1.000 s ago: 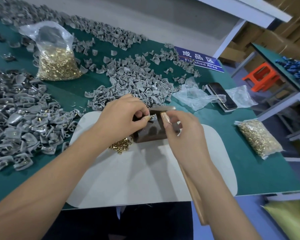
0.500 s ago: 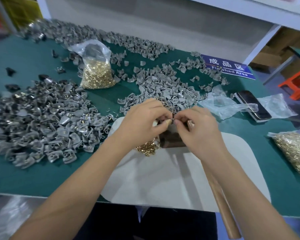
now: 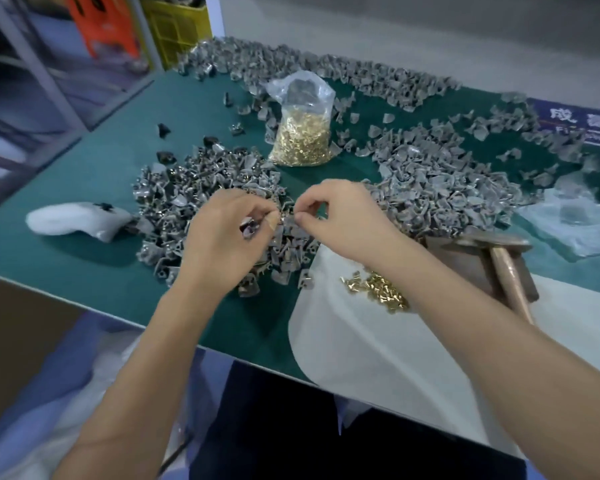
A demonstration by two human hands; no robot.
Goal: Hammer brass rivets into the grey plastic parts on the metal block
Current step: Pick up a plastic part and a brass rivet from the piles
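Grey plastic part [image 3: 289, 226], small and blurred, sits pinched between both hands above the left-hand heap of grey parts [image 3: 201, 199] on the green table [image 3: 84, 258]. The left hand [image 3: 227, 237] nips one end with thumb and forefinger, its other fingers curled under; the right hand [image 3: 340, 220] nips the other end the same way. I cannot tell whether a rivet sits in it.

Writing is scarce: a blue sign [image 3: 579, 124] at the far right edge carries white Chinese characters, cut off and smeared, with only "Fi" legible of the line beneath.

Compared with half a second ago, the view has swung left and both hands have left the metal block [image 3: 465, 258], carrying the part over the heap. The block now stands to the right on the white mat [image 3: 378, 341], with the wooden-handled hammer [image 3: 506, 271] lying across it, no longer under the right arm. Loose brass rivets [image 3: 374, 289] lie on the mat just beside the right forearm. A clear bag of brass rivets [image 3: 300, 133] stands behind the hands, a second heap of grey pieces [image 3: 440, 188] to its right, and a white bundle [image 3: 77, 220] at the far left.
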